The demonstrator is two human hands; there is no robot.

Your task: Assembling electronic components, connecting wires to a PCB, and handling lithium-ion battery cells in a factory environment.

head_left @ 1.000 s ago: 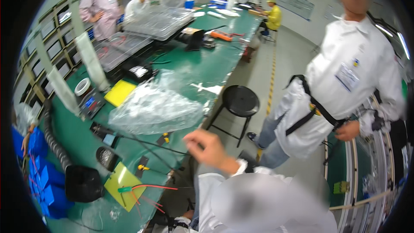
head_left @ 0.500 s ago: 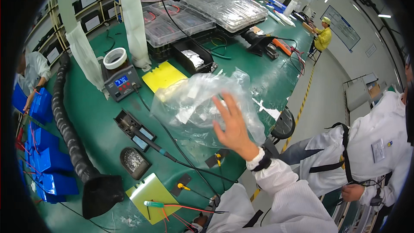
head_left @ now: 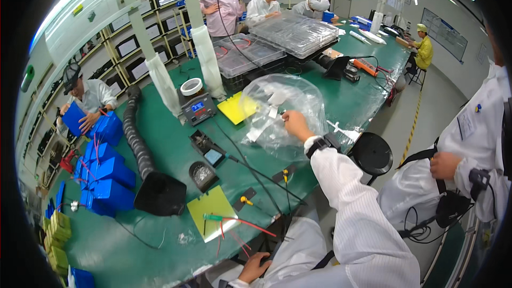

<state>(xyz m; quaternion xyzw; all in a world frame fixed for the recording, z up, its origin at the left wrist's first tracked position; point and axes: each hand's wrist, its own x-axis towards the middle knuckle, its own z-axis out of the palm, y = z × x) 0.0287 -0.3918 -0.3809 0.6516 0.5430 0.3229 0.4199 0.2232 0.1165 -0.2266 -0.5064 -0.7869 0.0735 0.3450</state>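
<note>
My right hand (head_left: 297, 125) is closed, its fingers pinching the clear plastic bag (head_left: 312, 96) on the green bench. White scraps (head_left: 261, 130) show in and around the bag. Low in the picture, my left hand (head_left: 255, 268) rests by my lap below the bench edge, fingers loosely extended and nothing visible in them. Nearest to it on the bench is a yellow-green plate (head_left: 213, 210). Across that plate lies a green-sleeved connector (head_left: 213, 217) with red wires. A soldering iron (head_left: 234, 158) sits in its holder beside the bag.
A soldering station (head_left: 198, 109), a black fume hose (head_left: 141, 138) and blue battery packs (head_left: 109, 173) stand to the left. Clear plastic trays (head_left: 296, 32) are stacked behind the bag. A co-worker (head_left: 88, 96) handles a blue pack at far left; another person (head_left: 442, 181) stands close on the right.
My right hand went from spread fingers over the bag to a closed pinch on it. The bag looks bunched higher. The view has tilted up, showing more of the room.
</note>
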